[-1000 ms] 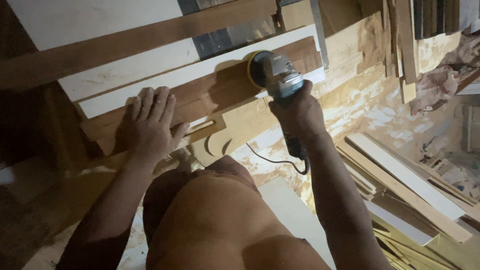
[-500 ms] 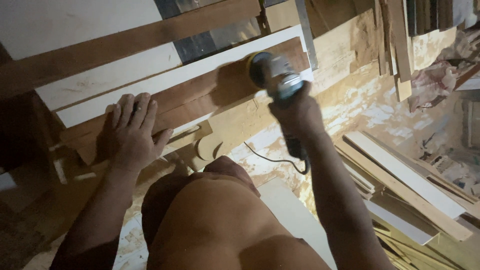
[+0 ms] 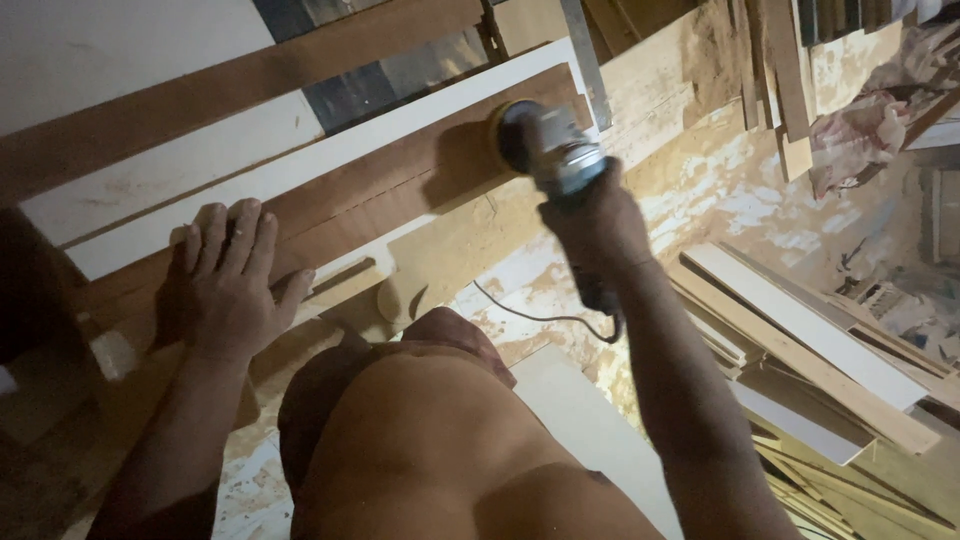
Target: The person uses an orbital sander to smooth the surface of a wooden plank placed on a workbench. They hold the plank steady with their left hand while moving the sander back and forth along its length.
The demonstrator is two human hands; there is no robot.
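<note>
On the brown board [image 3: 400,185], the right hand [image 3: 592,225] grips the angle sander [image 3: 540,145] — now nearer its 2 o'clock end; the left hand [image 3: 230,285] stays flat, pinning it.

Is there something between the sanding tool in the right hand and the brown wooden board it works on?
Nothing visible: the grey handheld sander with a yellow disc, gripped by the right hand, sits directly on the brown wooden board. The left hand presses flat further along.

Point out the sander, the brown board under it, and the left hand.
sander [image 3: 553,150], head view, on its grey body.
brown board [image 3: 400,180], head view, on its bare face.
left hand [image 3: 228,285], head view, on its back.
</note>
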